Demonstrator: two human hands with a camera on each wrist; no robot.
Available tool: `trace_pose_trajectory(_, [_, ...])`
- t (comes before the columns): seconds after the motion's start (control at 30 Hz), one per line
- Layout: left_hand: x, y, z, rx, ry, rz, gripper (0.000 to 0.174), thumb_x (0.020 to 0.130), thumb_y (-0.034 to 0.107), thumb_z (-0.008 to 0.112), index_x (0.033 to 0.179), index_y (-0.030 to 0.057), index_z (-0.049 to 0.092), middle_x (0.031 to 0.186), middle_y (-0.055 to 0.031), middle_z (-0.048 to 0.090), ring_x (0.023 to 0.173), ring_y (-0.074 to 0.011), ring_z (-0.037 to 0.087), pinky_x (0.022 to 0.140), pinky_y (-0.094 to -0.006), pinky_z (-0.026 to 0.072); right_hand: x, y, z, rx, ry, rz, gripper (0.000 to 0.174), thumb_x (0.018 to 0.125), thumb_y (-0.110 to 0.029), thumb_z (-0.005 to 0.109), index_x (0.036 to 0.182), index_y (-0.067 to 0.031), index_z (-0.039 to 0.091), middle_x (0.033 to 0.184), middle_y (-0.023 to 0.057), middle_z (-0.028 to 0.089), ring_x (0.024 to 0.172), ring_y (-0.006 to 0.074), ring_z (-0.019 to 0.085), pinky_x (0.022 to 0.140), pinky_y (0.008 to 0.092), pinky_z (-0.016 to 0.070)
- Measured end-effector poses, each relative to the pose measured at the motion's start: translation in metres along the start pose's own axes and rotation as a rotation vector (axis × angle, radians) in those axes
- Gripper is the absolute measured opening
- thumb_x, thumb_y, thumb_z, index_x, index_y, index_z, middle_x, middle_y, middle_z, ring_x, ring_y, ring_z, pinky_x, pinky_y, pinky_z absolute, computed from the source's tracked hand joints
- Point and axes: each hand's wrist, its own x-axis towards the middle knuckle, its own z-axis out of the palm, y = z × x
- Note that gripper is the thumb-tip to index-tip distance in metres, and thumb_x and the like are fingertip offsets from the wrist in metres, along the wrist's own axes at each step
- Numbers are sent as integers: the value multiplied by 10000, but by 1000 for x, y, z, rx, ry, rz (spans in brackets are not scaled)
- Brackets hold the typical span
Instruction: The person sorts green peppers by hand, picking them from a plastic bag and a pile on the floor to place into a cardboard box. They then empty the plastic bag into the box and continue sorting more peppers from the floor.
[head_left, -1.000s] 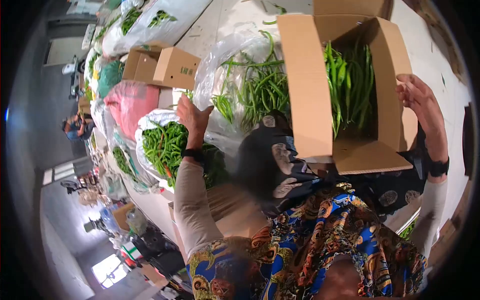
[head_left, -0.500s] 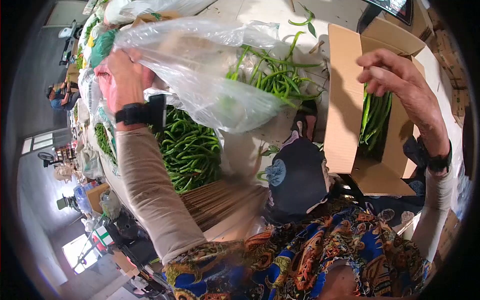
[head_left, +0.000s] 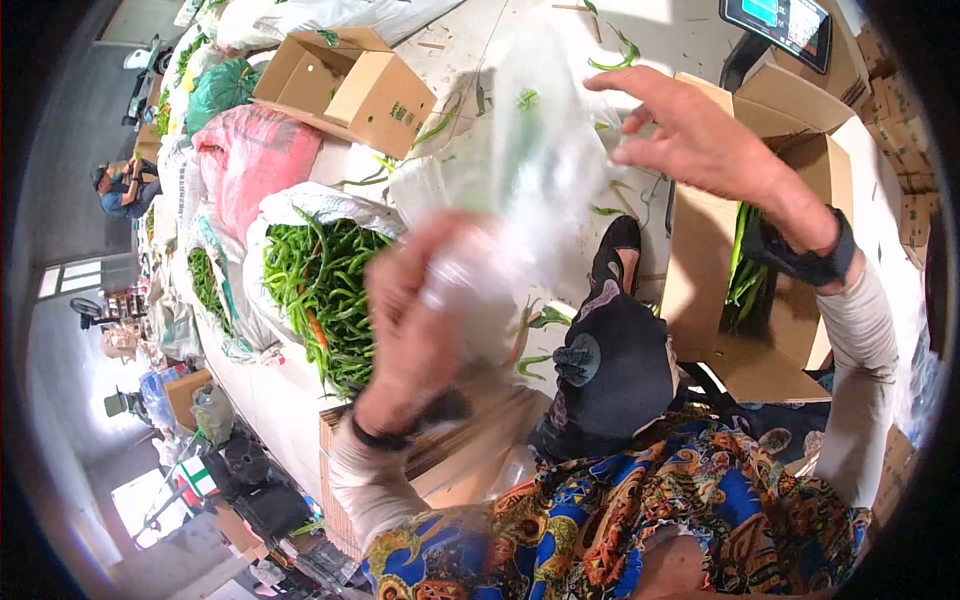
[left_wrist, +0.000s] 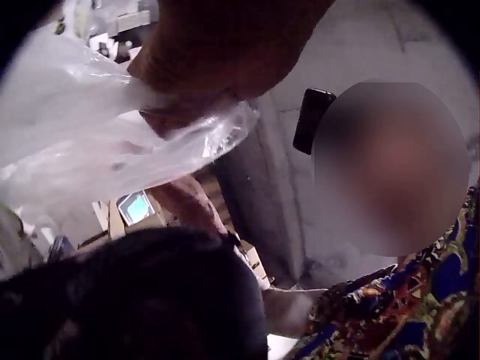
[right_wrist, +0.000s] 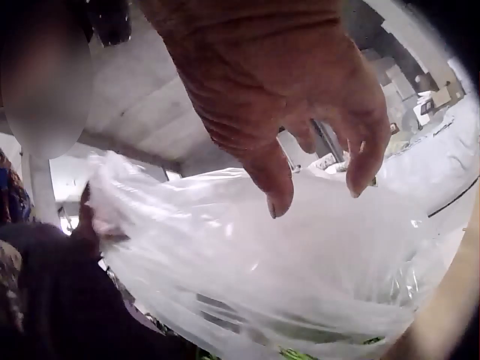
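Observation:
A clear plastic bag, blurred by motion, is gripped at one end by my left hand. Some green shows through the film, and in the right wrist view long green peppers appear at the bag's lower edge. My right hand hovers beside the bag's far side with fingers spread and bent, holding nothing. In the right wrist view its thumb and fingertips overlap the bag. Under my right forearm stands an open cardboard box with long green peppers inside.
A white sack of green peppers stands left of my left hand. Behind it are a pink sack and a smaller cardboard box. Loose peppers lie on the floor. A lit display stands behind the large box.
My left hand has swung back rightward with the bag, which is now bunched between my hands. My right hand has moved left from over the box. The spread pepper pile has left the floor.

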Motion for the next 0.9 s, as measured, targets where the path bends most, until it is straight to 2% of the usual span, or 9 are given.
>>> trace_pose_trajectory(0.17, [-30,-23,13,-31,-627,-262,306,852,229,541,1038,-9,595,932,-92,640,882,-135,601,791,-263,456,32,27,39,-651,40,-388,697,698,-19,644,1351,-144,435,1371,137,430,1160,340,460,910,393,466])
trace_pose_trajectory(0.27, [-23,-26,10,50,-792,-277,288,822,171,577,1051,-3,595,989,-95,641,906,-137,601,802,-261,454,52,59,64,-844,-243,-281,544,698,11,609,1221,-129,563,1378,117,434,1186,319,445,879,388,462])
trace_pose_trajectory(0.37, [-7,-38,-18,42,-952,-334,373,772,130,616,1126,18,584,1089,-88,627,969,-147,588,827,-268,451,44,101,83,-425,-133,-488,332,622,69,614,935,-41,637,1176,156,599,1059,341,554,777,403,486])
trace_pose_trajectory(0.4, [3,-46,-36,4,-1042,-357,453,741,112,634,1183,31,573,1144,-86,613,1009,-156,578,844,-275,449,41,92,84,-339,-372,-301,298,629,43,611,921,-14,630,1028,168,623,958,336,589,728,403,489])
trace_pose_trajectory(0.47, [26,-105,-98,-147,-988,-161,670,686,101,680,1324,50,482,1220,-90,574,1096,-191,543,907,-317,438,30,73,80,-247,-610,-104,271,636,17,608,907,12,622,880,180,647,857,331,625,680,404,492])
trace_pose_trajectory(0.53, [36,-76,-114,-61,-539,-477,846,670,434,786,1345,44,455,1290,-109,534,1152,-249,519,966,-378,413,16,55,72,48,-771,-14,282,664,-52,602,932,35,597,724,196,616,697,336,623,613,408,483])
trace_pose_trajectory(0.67, [77,-133,-174,-152,-176,-584,665,795,326,696,1345,44,450,1287,-101,535,1153,-230,525,942,-402,433,-11,54,73,66,-818,39,290,668,-77,617,943,12,611,753,194,628,706,327,618,618,395,480])
trace_pose_trajectory(0.73, [104,-156,-171,188,89,-325,583,899,333,584,1380,52,413,1318,-107,513,1190,-259,505,989,-368,391,-26,65,81,-59,-622,-153,269,665,-84,617,919,5,628,743,198,630,667,327,612,606,400,476])
trace_pose_trajectory(0.9, [146,-304,-194,1374,-196,-67,622,784,247,690,1347,122,454,1356,-154,467,1279,-311,409,1028,-449,356,-23,49,81,6,-795,-15,171,636,-95,630,770,11,625,689,221,597,695,413,593,592,437,475])
